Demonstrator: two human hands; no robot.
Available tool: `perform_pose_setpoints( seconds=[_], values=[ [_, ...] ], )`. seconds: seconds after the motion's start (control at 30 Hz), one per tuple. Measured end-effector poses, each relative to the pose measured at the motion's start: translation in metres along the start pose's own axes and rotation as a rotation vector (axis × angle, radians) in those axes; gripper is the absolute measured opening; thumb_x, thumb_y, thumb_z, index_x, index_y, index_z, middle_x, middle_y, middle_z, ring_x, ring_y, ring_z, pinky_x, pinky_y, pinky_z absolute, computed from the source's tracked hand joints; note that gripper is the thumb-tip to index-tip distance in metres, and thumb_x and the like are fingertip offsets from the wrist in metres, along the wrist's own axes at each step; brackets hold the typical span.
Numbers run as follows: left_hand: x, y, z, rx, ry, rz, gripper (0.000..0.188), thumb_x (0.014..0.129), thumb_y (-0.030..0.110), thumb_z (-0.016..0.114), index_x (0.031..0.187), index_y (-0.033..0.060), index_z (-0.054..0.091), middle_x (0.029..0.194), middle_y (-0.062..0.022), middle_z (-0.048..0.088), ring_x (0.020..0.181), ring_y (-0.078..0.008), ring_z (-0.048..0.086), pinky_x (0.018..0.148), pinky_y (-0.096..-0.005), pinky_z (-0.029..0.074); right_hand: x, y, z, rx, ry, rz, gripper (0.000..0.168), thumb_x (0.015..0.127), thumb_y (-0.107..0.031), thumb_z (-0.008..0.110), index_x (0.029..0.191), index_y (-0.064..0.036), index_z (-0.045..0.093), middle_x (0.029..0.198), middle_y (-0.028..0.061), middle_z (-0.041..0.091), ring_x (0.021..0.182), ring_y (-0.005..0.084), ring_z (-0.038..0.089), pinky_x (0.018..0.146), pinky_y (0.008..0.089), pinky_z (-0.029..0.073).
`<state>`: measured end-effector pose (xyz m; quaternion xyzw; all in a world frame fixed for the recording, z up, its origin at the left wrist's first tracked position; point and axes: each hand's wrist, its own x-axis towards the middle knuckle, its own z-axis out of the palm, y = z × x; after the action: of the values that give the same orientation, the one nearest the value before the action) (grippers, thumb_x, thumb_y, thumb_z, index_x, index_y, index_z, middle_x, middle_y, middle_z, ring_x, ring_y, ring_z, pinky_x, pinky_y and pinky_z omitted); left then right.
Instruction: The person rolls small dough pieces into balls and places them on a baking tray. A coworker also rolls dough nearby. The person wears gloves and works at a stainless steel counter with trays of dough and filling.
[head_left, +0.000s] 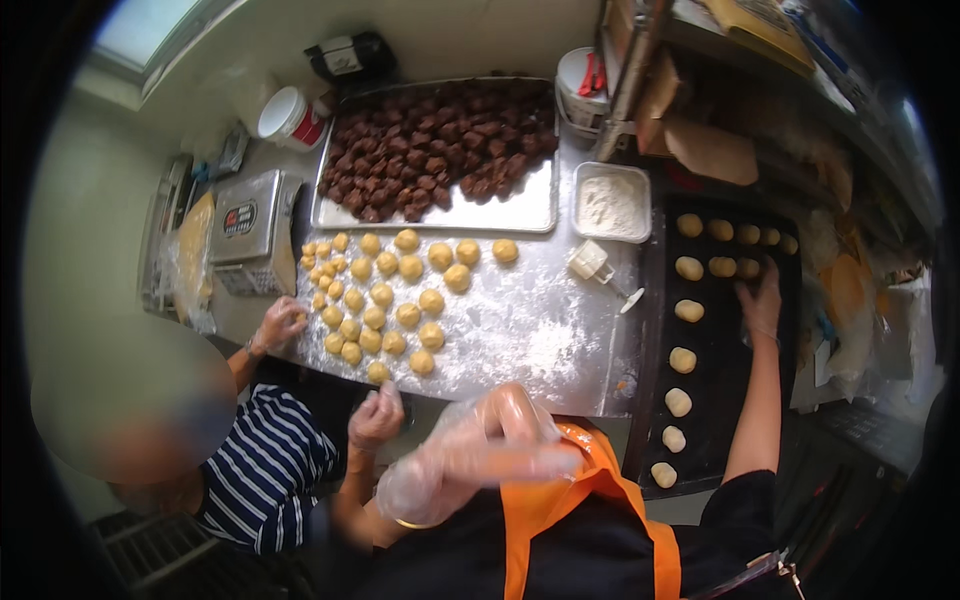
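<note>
My right hand (761, 304), in a clear plastic glove, reaches over the black baking tray (720, 390) at the right. Its thumb and fingers are about a pale dough ball (748, 268) in the second row. Other balls, such as one pale ball (682, 360), run along the tray's far side and down its left side. My left hand (487, 450), gloved too, is raised before the orange apron (536, 517). Its fingers are bent and blurred; whether they hold anything is hidden. Yellow dough balls (407, 313) of several sizes sit on the floured metal table (517, 330).
Behind them, a metal sheet tray (517, 214) carries dark brown lumps (420, 150). A tub of flour (611, 199) and a white-headed tool (592, 262) lie near the black tray. At the left, a co-worker's hands (375, 416) are by the table edge, near a scale (251, 225).
</note>
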<state>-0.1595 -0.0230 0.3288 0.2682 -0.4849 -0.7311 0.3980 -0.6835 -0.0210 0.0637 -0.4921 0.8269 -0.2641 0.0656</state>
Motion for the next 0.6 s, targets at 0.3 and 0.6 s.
perform_pose_setpoints(
  seconds=[0.3, 0.6],
  values=[
    [-0.031, 0.017, 0.004, -0.458, -0.079, 0.456, 0.087, 0.109, 0.069, 0.02, 0.117, -0.0021, 0.069, 0.093, -0.0056, 0.054, 0.084, -0.0196, 0.049, 0.087, -0.0392, 0.041, -0.057, -0.181, 0.021, 0.266, 0.105, -0.209, 0.044, 0.101, -0.011, 0.068, 0.142, -0.002, 0.056, 0.125, 0.0153, 0.066, 0.096, 0.022, 0.069, 0.09, 0.0385, 0.056],
    [-0.071, 0.022, -0.031, -0.55, 0.042, 0.656, 0.092, 0.108, 0.072, 0.018, 0.118, -0.0027, 0.071, 0.09, -0.0043, 0.052, 0.077, -0.0184, 0.046, 0.079, -0.0393, 0.039, -0.099, -0.33, 0.218, 0.134, -0.392, -0.793, 0.055, 0.087, -0.004, 0.074, 0.139, -0.015, 0.06, 0.136, 0.0167, 0.061, 0.127, 0.0383, 0.06, 0.104, 0.049, 0.053]
  ],
)
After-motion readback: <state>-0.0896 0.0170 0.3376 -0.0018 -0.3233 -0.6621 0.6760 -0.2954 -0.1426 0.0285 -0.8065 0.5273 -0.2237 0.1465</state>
